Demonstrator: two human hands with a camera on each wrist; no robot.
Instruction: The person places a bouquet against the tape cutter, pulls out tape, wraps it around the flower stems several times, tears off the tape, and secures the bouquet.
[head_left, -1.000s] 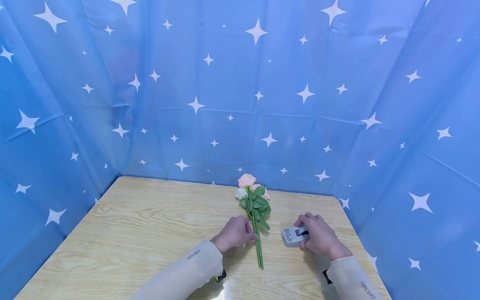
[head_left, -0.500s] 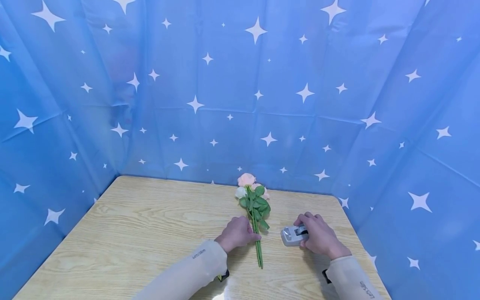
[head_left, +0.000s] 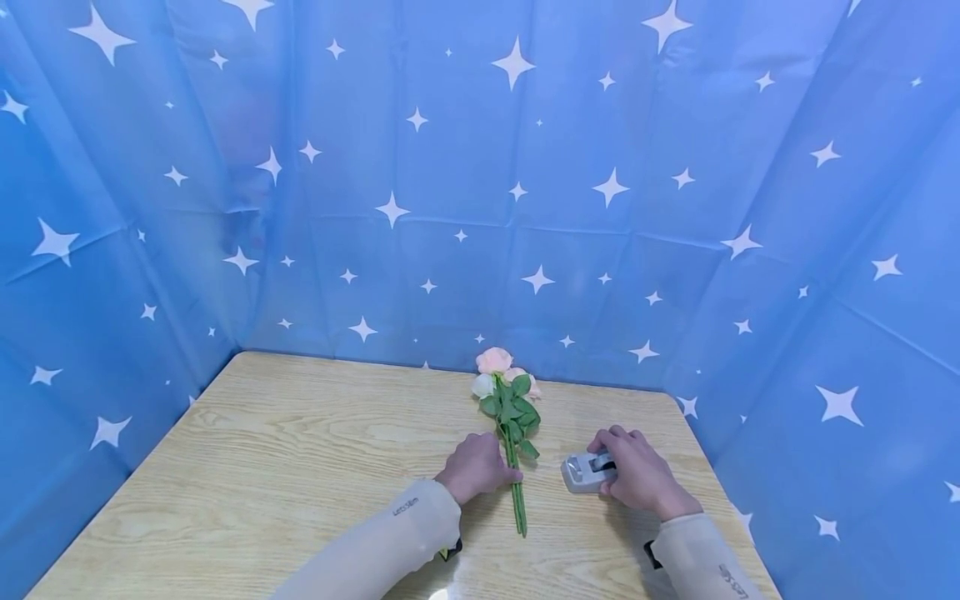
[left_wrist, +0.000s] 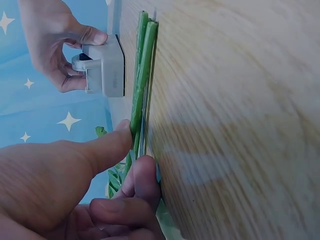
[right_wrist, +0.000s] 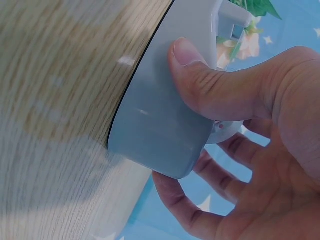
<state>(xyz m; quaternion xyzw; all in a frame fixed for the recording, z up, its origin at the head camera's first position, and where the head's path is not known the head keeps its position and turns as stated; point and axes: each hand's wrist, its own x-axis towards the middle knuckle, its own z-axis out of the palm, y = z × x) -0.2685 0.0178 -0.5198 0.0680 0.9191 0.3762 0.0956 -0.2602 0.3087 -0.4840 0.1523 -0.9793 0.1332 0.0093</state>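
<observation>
Artificial roses with pink and white blooms (head_left: 494,361) and green leaves (head_left: 515,408) lie on the wooden table, stems toward me. My left hand (head_left: 478,467) pinches the green stems (left_wrist: 145,67) between thumb and fingertips; in the left wrist view a thin shiny strip, perhaps tape, shows beside them. To the right, a light grey tape dispenser (head_left: 582,472) stands on the table. My right hand (head_left: 639,472) grips it from the right, thumb on its near side (right_wrist: 155,115) and fingers round the far side. The tape roll is partly hidden by that hand.
The wood-grain table (head_left: 315,442) has rounded back corners. A blue curtain with white stars (head_left: 450,167) hangs behind it and along both sides. Both forearms wear pale sleeves (head_left: 397,533) with dark bands at the wrists.
My left hand has shifted slightly to the right along with its sleeve, its thumb now further across the stems. The right hand and the tape dispenser stay where they were.
</observation>
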